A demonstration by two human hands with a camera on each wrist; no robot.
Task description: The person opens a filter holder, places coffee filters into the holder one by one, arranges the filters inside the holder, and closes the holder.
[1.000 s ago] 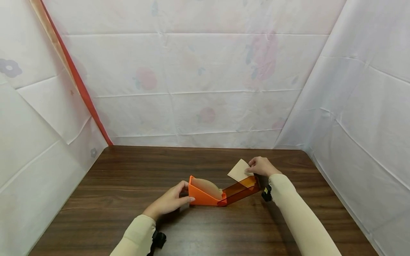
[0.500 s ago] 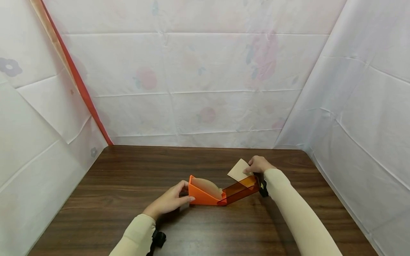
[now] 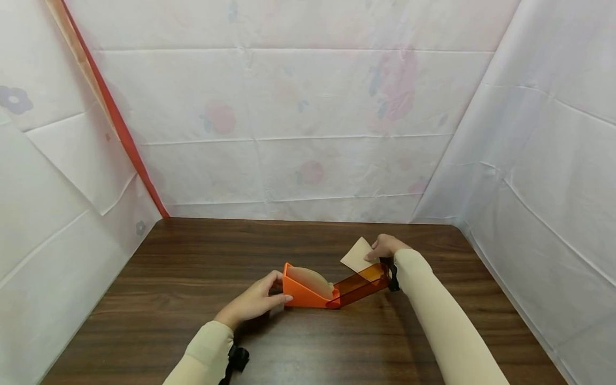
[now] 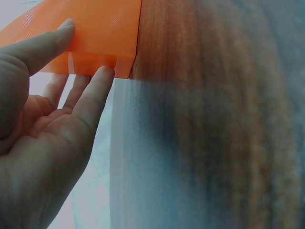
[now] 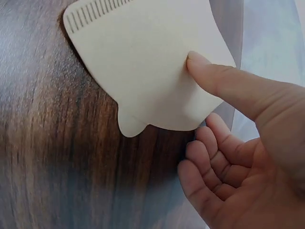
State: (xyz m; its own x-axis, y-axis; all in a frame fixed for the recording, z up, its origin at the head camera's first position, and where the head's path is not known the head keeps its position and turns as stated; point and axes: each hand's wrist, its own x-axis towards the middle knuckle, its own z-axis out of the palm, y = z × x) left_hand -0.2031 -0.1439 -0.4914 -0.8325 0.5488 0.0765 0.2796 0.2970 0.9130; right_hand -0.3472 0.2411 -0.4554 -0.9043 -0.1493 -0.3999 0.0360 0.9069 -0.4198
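Note:
An orange filter holder [image 3: 305,297] stands on the table, its see-through amber lid [image 3: 358,289] swung down to the right. Inside it sits a tan coffee filter stack [image 3: 310,279]. My left hand [image 3: 252,303] grips the holder's left end, thumb on the near side and fingertips against the end wall [image 4: 95,61]. Beyond the lid, my right hand [image 3: 386,246] pinches a pale paper coffee filter [image 3: 356,256] at its edge. In the right wrist view, the thumb lies over the coffee filter [image 5: 143,67], which shows a crimped edge and a small tab; the fingers curl at its underside.
The dark wood-grain table [image 3: 202,262] extends around both hands. White patterned cloth [image 3: 298,107] hangs behind and on both sides, with a red strip [image 3: 122,128] at the left corner. Black wrist cameras are strapped over the cream sleeves [image 3: 445,315].
My right wrist and forearm have shifted slightly left, closer to the lid's end. The coffee filter and holder have hardly moved, and my left hand stays in place.

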